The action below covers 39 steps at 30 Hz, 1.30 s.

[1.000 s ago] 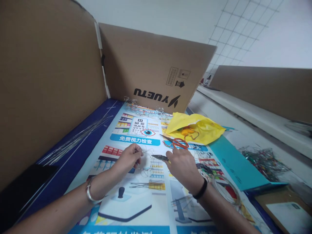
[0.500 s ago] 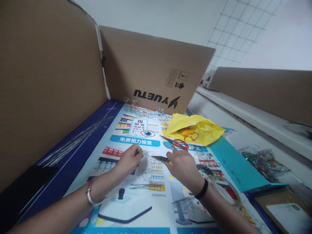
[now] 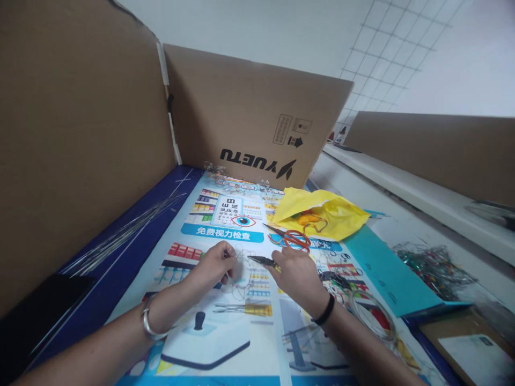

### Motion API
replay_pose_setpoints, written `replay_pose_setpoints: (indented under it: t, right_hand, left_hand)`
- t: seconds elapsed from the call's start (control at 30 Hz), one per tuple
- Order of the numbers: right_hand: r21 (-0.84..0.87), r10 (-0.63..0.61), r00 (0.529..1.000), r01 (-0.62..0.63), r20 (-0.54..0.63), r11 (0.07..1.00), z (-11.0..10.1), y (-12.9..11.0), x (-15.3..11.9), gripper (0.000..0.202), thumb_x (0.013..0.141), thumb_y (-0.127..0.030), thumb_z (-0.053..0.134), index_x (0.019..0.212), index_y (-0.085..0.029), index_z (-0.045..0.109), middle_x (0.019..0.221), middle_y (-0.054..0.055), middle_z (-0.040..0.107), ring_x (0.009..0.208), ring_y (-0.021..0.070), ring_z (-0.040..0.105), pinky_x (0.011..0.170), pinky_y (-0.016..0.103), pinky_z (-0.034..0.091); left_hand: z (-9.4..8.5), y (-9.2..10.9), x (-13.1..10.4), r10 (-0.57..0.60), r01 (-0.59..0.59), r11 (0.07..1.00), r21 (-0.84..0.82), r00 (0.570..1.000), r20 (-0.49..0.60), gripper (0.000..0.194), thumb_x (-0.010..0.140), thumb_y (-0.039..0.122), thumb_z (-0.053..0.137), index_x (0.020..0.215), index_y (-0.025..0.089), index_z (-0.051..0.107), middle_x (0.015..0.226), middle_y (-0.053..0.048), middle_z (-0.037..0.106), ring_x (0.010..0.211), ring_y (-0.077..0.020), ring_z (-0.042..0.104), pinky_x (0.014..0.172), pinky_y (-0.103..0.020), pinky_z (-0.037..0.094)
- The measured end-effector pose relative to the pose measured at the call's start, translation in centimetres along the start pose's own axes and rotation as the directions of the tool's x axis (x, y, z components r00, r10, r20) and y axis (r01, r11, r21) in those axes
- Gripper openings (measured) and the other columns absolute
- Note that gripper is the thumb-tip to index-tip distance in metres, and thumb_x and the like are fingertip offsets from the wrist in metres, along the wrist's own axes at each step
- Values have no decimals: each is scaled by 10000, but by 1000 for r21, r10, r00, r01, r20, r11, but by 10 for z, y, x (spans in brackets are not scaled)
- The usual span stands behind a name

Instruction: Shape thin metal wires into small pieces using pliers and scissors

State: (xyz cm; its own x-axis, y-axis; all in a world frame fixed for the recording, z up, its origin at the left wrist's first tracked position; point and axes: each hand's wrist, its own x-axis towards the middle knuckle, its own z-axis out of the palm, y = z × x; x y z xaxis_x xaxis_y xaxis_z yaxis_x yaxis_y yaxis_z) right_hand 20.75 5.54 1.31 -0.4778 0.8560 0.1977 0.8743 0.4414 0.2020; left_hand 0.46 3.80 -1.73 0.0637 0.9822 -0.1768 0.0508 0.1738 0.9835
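My left hand (image 3: 220, 261) is closed in a pinch on a thin looped wire (image 3: 242, 287), which curls out to the right of the fingertips over the printed sheet. My right hand (image 3: 296, 272) is wrapped round the handles of a pair of pliers (image 3: 261, 260). The pliers' dark pointed jaws aim left, close to the wire; whether they grip it I cannot make out. Just beyond the right hand lie orange-handled scissors (image 3: 295, 239), their blades toward the upper left. A yellow bag (image 3: 341, 217) with orange cord at its mouth rests behind them.
Cardboard panels (image 3: 253, 118) wall the back and left. Straight wires (image 3: 129, 233) lie on the left beside a black flat object (image 3: 44, 316). At right are a wire coil (image 3: 372, 316), a teal folder (image 3: 396, 273) and a tangle of wire pieces (image 3: 434, 271). More wire bits (image 3: 233, 182) lie at the back.
The left hand has turned slightly, its lower fingers now showing more. The pliers in my right hand have shifted a little to the left, their jaws nearer the left hand.
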Motion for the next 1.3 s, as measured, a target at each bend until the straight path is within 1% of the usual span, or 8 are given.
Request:
replay_pose_setpoints:
  t: [0.2,0.4,0.6,0.7,0.8,0.9,1.07,1.3]
  right_hand:
    - [14,-5,1000,5,1,1000,2,-2,-1,248,807,-445,530,802,-206,595,758,44,616,722,181,561,613,264,292]
    - [12,-4,1000,5,-26,1000,0,-2,-1,234,815,-437,519,816,-215,594,765,42,615,731,185,556,629,270,291]
    - [-12,-13,998,13,-62,1000,-10,-3,6,234,825,-427,500,817,-214,596,788,47,608,781,197,550,662,285,296]
    - [-47,-21,997,18,-68,999,-17,-4,10,206,819,-402,512,838,-216,598,801,48,609,785,199,546,671,291,291]
    - [-96,-46,997,40,-61,995,-24,-5,14,190,810,-386,527,863,-221,605,809,52,609,785,205,540,676,303,280]
    - [-113,-63,996,56,-61,992,-27,-8,16,192,809,-385,529,871,-220,607,811,55,604,774,202,532,673,306,272]
    - [-128,-89,994,80,-67,989,-31,-14,17,182,810,-363,528,858,-208,610,813,65,592,767,195,522,666,305,269]
    - [-134,-99,992,89,-71,987,-32,-16,18,174,805,-359,536,853,-209,609,782,56,588,764,194,518,663,302,265]
  left_hand:
    - [-1,12,-6,-83,92,993,-69,990,117,240,679,307,615,684,190,406,619,-12,617,520,-119,555,462,-224,402]
    - [1,23,-10,-135,142,988,-55,984,118,278,717,416,563,687,187,408,712,-22,596,602,-151,601,457,-231,389]
    - [3,14,-4,5,-1,999,-48,997,78,239,772,374,483,675,203,347,598,1,601,498,-148,608,525,-262,417]
    - [2,11,-2,-19,25,996,-87,998,62,157,772,329,476,787,209,375,612,9,607,504,-151,604,502,-257,421]
    - [2,15,-3,-69,74,996,-55,994,89,216,738,301,526,900,218,410,680,5,605,577,-160,615,466,-232,412]
    - [1,23,-7,-109,114,993,-43,987,116,244,692,307,586,849,210,426,688,10,571,669,-176,622,465,-218,422]
    - [-2,30,-11,-173,209,955,-210,969,175,242,670,238,568,878,198,449,747,-17,600,657,-167,623,537,-274,477]
    - [-10,17,-6,-50,211,887,-410,928,369,207,653,201,582,855,158,583,616,15,522,566,-110,515,623,-353,523]
